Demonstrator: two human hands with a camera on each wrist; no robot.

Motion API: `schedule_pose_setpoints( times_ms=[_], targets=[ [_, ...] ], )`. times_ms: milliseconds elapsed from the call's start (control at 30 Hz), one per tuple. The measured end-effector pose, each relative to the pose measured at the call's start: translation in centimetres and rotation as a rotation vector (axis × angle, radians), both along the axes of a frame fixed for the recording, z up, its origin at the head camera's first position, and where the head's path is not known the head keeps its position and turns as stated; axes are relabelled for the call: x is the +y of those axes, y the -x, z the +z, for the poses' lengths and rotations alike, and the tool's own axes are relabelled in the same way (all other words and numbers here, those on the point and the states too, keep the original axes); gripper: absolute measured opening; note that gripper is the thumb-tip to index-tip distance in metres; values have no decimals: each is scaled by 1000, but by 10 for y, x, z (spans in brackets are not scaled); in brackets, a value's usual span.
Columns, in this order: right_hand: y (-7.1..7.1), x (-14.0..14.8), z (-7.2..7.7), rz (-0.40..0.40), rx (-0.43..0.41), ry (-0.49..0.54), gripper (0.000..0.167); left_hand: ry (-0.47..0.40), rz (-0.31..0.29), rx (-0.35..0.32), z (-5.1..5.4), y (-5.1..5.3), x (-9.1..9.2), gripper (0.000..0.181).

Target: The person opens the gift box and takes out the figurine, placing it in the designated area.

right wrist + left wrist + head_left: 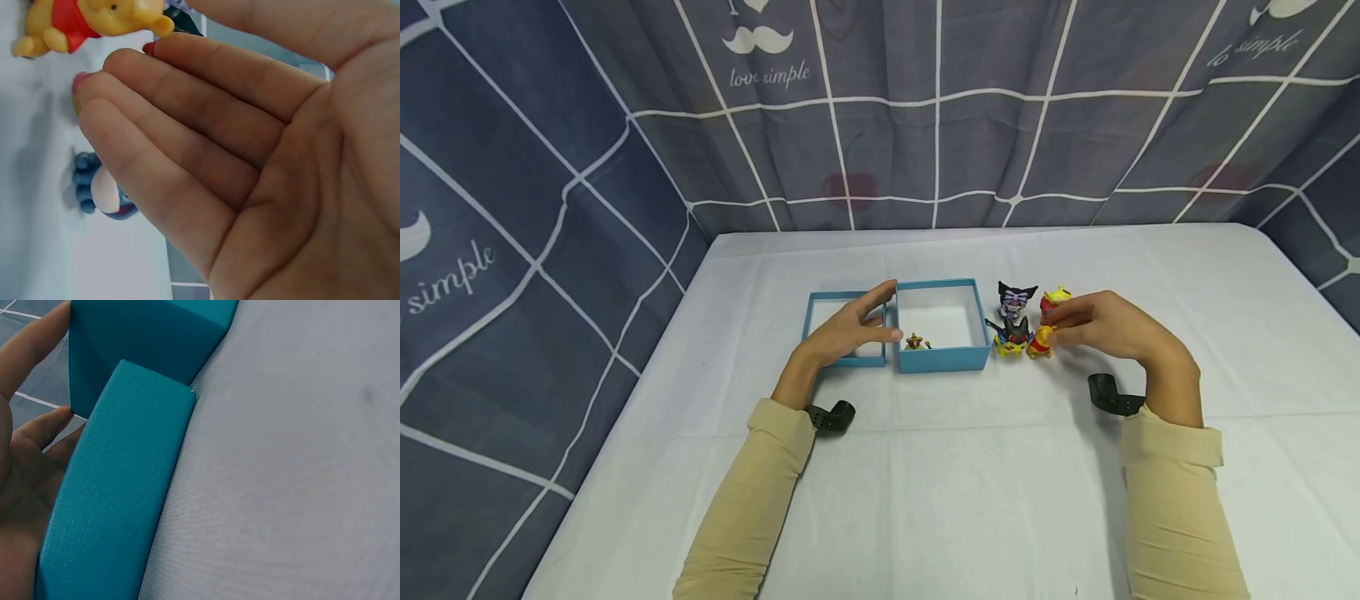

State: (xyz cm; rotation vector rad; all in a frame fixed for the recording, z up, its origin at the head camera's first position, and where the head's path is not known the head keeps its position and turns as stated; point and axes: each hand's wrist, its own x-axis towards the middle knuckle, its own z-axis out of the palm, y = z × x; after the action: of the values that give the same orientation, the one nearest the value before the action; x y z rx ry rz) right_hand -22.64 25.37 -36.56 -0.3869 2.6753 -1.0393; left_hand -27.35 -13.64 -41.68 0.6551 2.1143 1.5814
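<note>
My left hand (850, 329) rests against the left side of an open blue box (943, 360), its fingertips at the back left corner and its thumb near the front of that wall. Inside the white interior, a small gold star-topped piece (913, 342) lies at the front left. My right hand (1112, 329) reaches with extended fingers beside a yellow bear figurine in a red shirt (69, 22), which stands on the table near the thumb and index finger. A blue figurine (103, 187) shows beyond the other fingers in the right wrist view.
A shallow blue lid (859, 362) lies left of the box, partly under my left hand. Right of the box stand a black-and-purple figurine (1015, 302), a black-topped yellow one (1011, 337) and a yellow-and-red one (1056, 296). A gridded curtain (887, 150) hangs behind the white table.
</note>
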Motion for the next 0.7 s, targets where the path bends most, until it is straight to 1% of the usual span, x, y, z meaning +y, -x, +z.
schedule_pose_setpoints(
  times_ms=[133,300,500,533,700],
  targets=[
    [-2,2,4,-5,12,5,37,4,4,-4,-1,0,-1,87],
    [-5,0,12,-14,56,-3,34,-8,2,-10,0,0,0,87],
    [-10,-5,23,-51,91,-18,42,-10,0,-5,0,0,0,84],
    [-10,-6,24,-52,97,-13,43,-10,1,-2,0,0,-1,84],
    [-10,-17,27,-32,137,17,37,-10,3,2,0,-1,-1,86]
  ],
)
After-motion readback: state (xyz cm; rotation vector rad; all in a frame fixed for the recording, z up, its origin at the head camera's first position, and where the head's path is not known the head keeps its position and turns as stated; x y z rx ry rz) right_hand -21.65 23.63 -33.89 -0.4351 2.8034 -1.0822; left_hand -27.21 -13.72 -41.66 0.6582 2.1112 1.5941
